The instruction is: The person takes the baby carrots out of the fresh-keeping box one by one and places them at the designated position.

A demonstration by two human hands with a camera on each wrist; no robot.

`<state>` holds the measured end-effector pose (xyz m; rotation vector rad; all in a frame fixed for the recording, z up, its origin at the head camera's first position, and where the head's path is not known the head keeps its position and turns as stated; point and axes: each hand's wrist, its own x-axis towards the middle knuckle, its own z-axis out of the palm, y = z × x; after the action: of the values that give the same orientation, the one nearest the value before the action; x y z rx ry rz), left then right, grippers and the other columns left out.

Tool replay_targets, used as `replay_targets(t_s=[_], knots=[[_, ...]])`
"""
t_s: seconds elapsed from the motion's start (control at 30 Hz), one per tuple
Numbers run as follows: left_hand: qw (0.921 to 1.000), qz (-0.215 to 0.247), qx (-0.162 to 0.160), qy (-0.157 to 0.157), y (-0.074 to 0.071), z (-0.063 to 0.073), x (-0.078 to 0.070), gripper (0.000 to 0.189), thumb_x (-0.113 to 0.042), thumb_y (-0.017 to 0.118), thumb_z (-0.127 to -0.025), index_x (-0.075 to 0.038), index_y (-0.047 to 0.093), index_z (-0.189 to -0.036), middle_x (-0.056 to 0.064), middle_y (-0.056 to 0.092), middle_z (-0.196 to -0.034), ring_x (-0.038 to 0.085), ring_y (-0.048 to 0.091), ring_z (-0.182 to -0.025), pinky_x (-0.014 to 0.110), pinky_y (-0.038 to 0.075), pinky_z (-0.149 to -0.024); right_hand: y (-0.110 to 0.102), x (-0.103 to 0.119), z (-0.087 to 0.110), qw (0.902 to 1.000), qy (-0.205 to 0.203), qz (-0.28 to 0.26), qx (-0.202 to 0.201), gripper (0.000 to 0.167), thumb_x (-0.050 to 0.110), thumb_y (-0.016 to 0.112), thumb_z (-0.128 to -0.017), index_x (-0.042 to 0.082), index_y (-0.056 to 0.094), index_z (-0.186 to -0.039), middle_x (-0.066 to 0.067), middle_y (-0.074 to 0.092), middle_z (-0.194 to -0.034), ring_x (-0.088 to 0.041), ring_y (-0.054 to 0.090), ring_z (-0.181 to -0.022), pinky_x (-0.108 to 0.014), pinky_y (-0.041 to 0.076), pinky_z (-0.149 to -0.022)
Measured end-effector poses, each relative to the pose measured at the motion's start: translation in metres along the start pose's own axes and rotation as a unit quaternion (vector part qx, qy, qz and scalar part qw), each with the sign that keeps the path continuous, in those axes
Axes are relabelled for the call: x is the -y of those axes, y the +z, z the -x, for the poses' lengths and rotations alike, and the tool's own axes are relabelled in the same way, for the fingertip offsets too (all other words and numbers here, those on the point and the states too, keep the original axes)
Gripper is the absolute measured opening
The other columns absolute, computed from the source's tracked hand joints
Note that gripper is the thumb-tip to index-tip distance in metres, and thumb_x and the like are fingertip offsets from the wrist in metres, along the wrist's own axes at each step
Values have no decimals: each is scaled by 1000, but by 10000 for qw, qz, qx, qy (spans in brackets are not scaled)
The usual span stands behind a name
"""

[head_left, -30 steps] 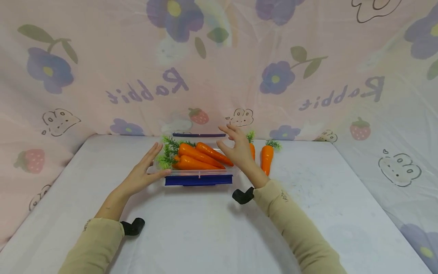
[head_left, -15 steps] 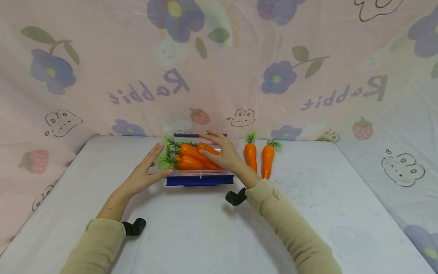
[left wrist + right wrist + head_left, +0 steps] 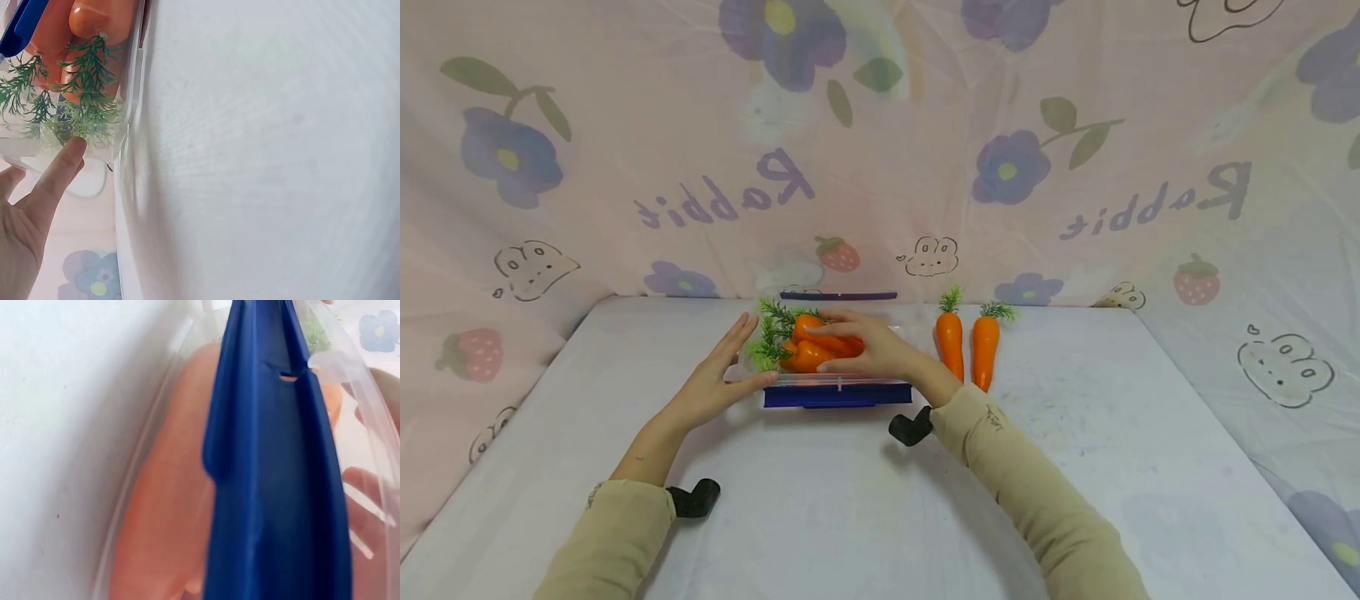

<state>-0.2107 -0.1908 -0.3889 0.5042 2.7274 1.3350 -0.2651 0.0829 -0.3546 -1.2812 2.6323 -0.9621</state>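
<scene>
Orange toy carrots (image 3: pixel 808 357) with green feathery tops (image 3: pixel 765 342) lie in a clear plastic box (image 3: pixel 790 379) with blue clip flaps (image 3: pixel 838 395) along its near and far sides. My left hand (image 3: pixel 700 390) rests against the box's left end, fingers extended and thumb at the near corner. In the left wrist view a fingertip touches the clear wall beside the green tops. My right hand (image 3: pixel 880 350) reaches into the box from the right, thumb in front and fingers behind, gripping a carrot (image 3: pixel 848 344). The hand hides the carrots' right ends.
Two more carrots, one nearer (image 3: pixel 950 337) and one farther right (image 3: pixel 985 346), lie on the white table (image 3: pixel 820 508) right of the box. A printed fabric backdrop (image 3: pixel 880 167) rises behind the table. Dark wrist mounts (image 3: pixel 694 498) jut out by the sleeves.
From above the box's right end, my right hand has moved left and down onto the carrots and closed around one. My left hand has stayed at the left end.
</scene>
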Motion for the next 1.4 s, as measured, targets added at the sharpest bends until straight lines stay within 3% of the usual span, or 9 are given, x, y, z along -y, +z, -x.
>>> replay_targets(t_s=[0.37, 0.7, 0.77, 0.93, 1.1, 1.4], knots=[[10000, -20, -4, -20, 1, 0, 1, 89, -42, 65, -90, -32, 5, -155, -5, -7, -162, 52, 26, -137, 72, 32, -98, 0, 0, -2, 9983, 333, -88, 477, 50, 32, 70, -88, 19, 58, -134, -11, 33, -154, -29, 29, -143, -49, 25, -116], [10000, 43, 7, -3, 1, 0, 1, 89, -40, 65, -90, -31, 5, -155, -4, -7, -162, 52, 25, -137, 72, 32, -98, 1, -5, -5, 9949, 544, -94, 840, 46, 37, 56, -97, 23, 52, -140, -7, 33, -155, -30, 24, -145, -51, 24, -116], [10000, 46, 9, -23, 1, 0, 0, 89, -40, 65, -90, -32, 5, -155, -4, -7, -162, 52, 26, -137, 72, 32, -98, 1, -6, -6, 9955, 476, -114, 814, 44, 35, 53, -98, 22, 51, -140, -6, 37, -153, -29, 25, -145, -50, 22, -117], [10000, 20, -20, -16, 0, 0, -1, 89, -40, 65, -90, -37, 5, -154, -1, -6, -163, 52, 26, -137, 72, 33, -98, 2, -10, -7, 9978, 111, -207, 625, 41, 22, 52, -99, 19, 52, -140, -1, 51, -143, -23, 42, -133, -41, 32, -113], [10000, 34, -24, 24, -1, 0, -1, 89, -40, 65, -90, -33, 4, -155, 1, -6, -163, 52, 25, -137, 72, 33, -97, 2, -11, -8, 9991, -66, -105, 413, 40, 12, 55, -97, 18, 57, -136, 0, 58, -135, -20, 51, -120, -36, 39, -108], [10000, -8, -30, 21, 1, 0, 0, 89, -40, 65, -90, -33, 5, -155, 2, -6, -163, 52, 26, -137, 71, 34, -98, -1, -5, -1, 9999, 28, 97, 31, 37, 12, 58, -94, 17, 62, -130, -11, 48, -143, -28, 46, -131, -41, 39, -109]])
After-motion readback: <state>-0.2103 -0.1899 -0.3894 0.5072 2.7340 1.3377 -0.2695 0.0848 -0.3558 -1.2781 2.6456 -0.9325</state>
